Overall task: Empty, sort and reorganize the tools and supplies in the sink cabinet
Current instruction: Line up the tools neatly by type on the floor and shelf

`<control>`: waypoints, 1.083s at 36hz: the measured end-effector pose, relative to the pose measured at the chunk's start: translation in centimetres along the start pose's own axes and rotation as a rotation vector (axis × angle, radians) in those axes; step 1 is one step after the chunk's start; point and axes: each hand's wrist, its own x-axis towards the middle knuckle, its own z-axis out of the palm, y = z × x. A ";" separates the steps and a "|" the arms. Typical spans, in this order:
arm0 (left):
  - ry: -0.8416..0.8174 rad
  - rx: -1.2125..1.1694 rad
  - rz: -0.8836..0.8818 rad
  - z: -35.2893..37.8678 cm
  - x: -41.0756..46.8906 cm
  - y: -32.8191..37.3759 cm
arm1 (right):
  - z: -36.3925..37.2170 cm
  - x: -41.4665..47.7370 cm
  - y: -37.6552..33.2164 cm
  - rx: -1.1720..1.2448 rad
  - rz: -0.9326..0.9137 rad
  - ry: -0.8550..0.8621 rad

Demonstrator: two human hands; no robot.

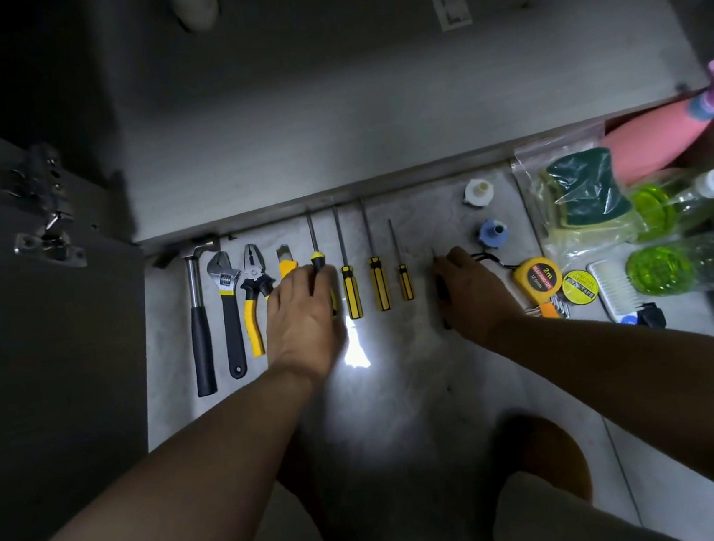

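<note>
Two hands are stretched out over a row of tools laid on the floor [402, 396] in front of the open sink cabinet [332, 120]. To the left of the left hand [303, 314], a hammer [199, 316], an adjustable wrench [229, 308] and yellow-handled pliers [253, 297] are lined up side by side, handles toward the person. A yellow utility knife [287, 264] is partly covered by that hand. Between the hands, three yellow-and-black screwdrivers [352, 292] are set parallel, shafts pointing toward the cabinet. To the right of the right hand [475, 293], a yellow tape measure [537, 277], a roll of tape [580, 286] and a white brush [614, 293] are seen, with two small caps [491, 233] just beyond the fingers. Farther right, a plastic bag of green sponges [579, 192], clear bottles with green contents [669, 266] and a pink bottle [656, 132] are gathered; the bottles and bag crowd that side.

The left hand is laid palm down, fingers loosely curled over the handle of a fourth screwdriver [314, 248], which is touched near its yellow-and-black collar; whether it is gripped cannot be told. The right hand is cupped over a dark slim object [440, 292] on the floor, fingers closed around its upper part; the object's kind cannot be made out.
</note>
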 end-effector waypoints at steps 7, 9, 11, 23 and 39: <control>0.065 -0.029 0.075 0.2 0.4 1.5 | -0.8 0.7 0.2 0.051 -0.057 0.036; 0.086 -0.066 0.135 0.5 0.7 2.6 | -1.2 -0.3 0.5 0.079 -0.043 0.086; 0.063 -0.061 0.219 0.8 1.1 4.1 | -1.6 -1.8 1.2 0.077 -0.013 0.133; -0.133 0.248 0.418 4.9 3.0 11.0 | -3.0 -7.5 7.7 -0.171 0.289 0.157; -0.059 -0.079 0.477 3.9 7.0 13.7 | -3.3 -4.8 5.4 -0.183 0.318 0.181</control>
